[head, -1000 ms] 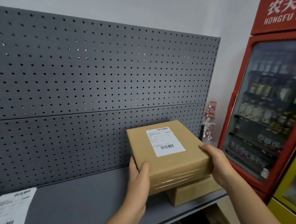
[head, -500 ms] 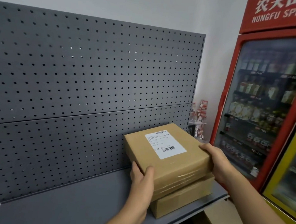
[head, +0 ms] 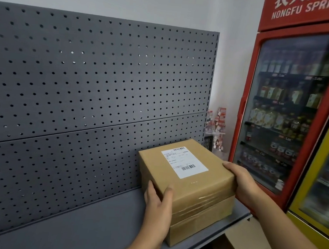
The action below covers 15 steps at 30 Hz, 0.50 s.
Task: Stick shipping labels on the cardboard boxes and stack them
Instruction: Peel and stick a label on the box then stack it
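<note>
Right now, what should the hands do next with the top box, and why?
Probably let go. The top box, label up, seems to sit flat on the lower box on the shelf, with their edges about lined up. The left hand and right hand hold its sides, so lifting both away would likely leave the stack done.

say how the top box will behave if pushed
The top box looks stiff: square edges, no sag. Glossy tape on its front may be slippery. Low and flat on the lower box, it would likely slide, not tip.
</note>
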Tool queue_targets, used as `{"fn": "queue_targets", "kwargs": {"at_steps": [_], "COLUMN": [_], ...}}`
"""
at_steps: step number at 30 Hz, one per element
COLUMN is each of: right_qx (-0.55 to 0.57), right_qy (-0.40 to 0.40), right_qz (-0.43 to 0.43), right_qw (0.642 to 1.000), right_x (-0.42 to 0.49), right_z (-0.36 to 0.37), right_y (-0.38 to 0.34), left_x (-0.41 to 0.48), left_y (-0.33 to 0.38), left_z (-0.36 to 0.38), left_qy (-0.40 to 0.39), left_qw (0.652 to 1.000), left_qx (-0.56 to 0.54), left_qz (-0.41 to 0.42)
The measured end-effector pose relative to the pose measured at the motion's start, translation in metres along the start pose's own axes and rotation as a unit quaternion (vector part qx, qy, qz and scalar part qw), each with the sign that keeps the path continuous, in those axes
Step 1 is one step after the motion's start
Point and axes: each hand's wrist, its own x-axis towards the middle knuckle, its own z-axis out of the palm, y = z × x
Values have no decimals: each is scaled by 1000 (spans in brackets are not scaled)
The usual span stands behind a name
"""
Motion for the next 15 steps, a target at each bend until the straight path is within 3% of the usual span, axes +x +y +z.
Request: {"fn": "queue_targets", "kwargs": {"at_steps": [4,10,15], "right_qx": [-9,-55,-226], "right_qy": [15,102,117], "right_qz": [-23,-117,-193], "right_qw": [1000,986,948], "right_x": [-2,-10,-13], "right_z": [-1,3,0], "right_y": [3,-2,-15], "left_x": [0,3,16], "left_y": [-1,-4,-7], "left_z": [3,-2,-19], "left_qy": [9,10,31], "left_qw": [1000,999,997], "left_qx": [12,29,59], "left_qz": [13,30,28]}}
